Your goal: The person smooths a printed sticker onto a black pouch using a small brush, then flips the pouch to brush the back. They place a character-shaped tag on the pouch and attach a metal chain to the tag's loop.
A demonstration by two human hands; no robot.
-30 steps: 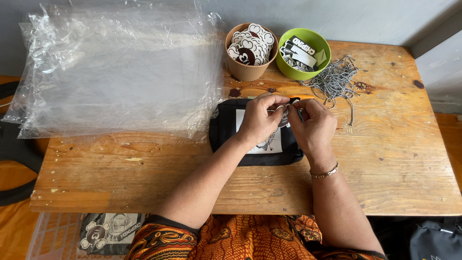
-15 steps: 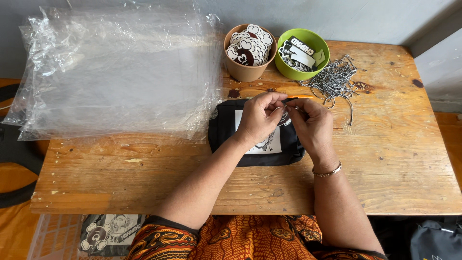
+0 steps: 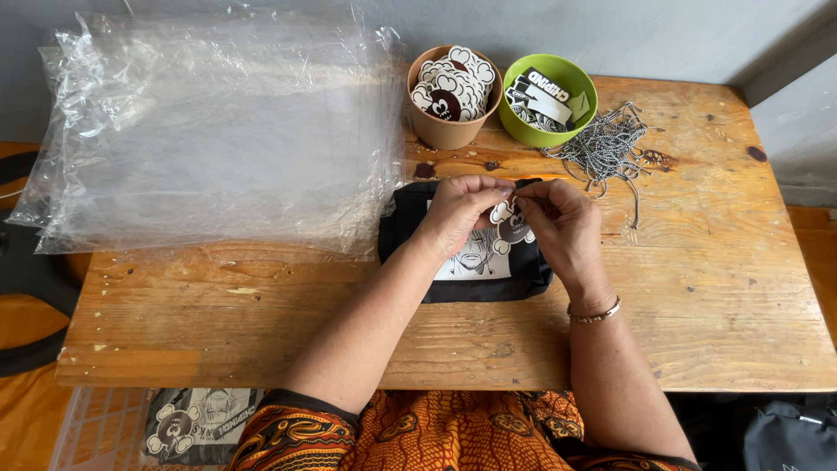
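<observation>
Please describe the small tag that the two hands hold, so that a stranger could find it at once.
On the wooden table lies a black pouch. Above it, the left hand and right hand pinch a small cloud-shaped tag. Similar tags fill the brown cup, but only this one is held.

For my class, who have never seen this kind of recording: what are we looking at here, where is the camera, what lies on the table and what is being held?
One camera, worn on the person's head, looks down at their own two bare hands. The left hand and right hand together pinch a small cut-out tag above a black pouch on a wooden table. Beyond them stand a brown cup of similar tags, a green bowl of labels and a pile of bead chains. Clear plastic bags are stacked at the left.
</observation>
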